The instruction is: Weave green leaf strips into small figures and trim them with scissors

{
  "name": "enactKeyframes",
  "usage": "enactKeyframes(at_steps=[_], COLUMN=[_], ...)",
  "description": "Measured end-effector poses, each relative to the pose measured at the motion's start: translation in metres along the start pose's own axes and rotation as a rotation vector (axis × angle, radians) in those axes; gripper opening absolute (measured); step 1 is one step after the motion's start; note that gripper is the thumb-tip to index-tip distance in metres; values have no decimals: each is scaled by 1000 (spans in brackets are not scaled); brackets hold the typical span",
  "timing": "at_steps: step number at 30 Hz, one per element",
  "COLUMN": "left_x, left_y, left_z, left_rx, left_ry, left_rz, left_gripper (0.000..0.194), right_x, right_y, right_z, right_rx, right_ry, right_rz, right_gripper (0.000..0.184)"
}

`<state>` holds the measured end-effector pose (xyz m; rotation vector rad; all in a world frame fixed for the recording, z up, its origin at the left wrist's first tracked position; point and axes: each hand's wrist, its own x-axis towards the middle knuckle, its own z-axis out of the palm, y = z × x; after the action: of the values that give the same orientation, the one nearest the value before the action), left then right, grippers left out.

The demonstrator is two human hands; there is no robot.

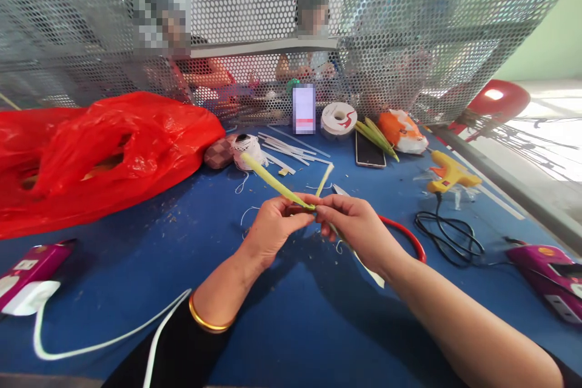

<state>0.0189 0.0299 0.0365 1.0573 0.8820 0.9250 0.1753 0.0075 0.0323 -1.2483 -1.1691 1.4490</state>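
Both hands meet over the middle of the blue table. Between thumb and fingers, my left hand (270,227) pinches a long yellow-green, leaf-like strip (273,182) whose free end points up and to the left. My right hand (357,224) is closed on the same strip where it is folded or twisted, its fingertips touching the left ones. A short end of it stands up between the hands, and a paler end hangs below the right wrist. Under the right hand lie scissors with a red handle (411,236) and a metal blade (339,190), partly hidden.
A red plastic bag (113,157) fills the left. Behind the hands are a string ball (248,148), white sticks (291,148), a ribbon spool (339,120) and phones (370,148). A yellow glue gun (454,174) and power strips (550,273) sit right. People sit behind a perforated screen (254,6).
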Motion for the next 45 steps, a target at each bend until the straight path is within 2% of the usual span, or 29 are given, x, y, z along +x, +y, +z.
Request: enactKeyframes(at_steps=[5, 12, 18, 20, 24, 29, 32, 38, 45], left_x=[0, -3, 0, 0, -3, -3, -1, -3, -5], left_y=[-3, -2, -5, -5, -3, -6, -9, -9, -11], left_z=[3, 12, 6, 5, 6, 10, 10, 11, 14], left_rx=[-21, -102, -19, 46, 186, 74, 44, 2, 63], left_ry=[125, 191, 134, 110, 120, 116, 133, 133, 191], left_rz=[44, 8, 106, 152, 195, 72, 23, -100, -15], left_gripper=[20, 18, 13, 12, 10, 14, 13, 15, 25], right_x=[0, -2, -3, -4, -4, -2, -2, -3, -3], right_y=[2, 4, 0, -2, -1, 7, 11, 10, 13], right_z=[3, 7, 6, 6, 8, 13, 14, 15, 16], right_rx=[74, 133, 405, 438, 423, 294, 207, 159, 204], right_ry=[92, 118, 12, 17, 124, 220, 233, 212, 208], right_rz=[-36, -73, 62, 83, 64, -90, -139, -121, -46], right_gripper=[14, 18, 28, 27, 25, 19, 15, 14, 22])
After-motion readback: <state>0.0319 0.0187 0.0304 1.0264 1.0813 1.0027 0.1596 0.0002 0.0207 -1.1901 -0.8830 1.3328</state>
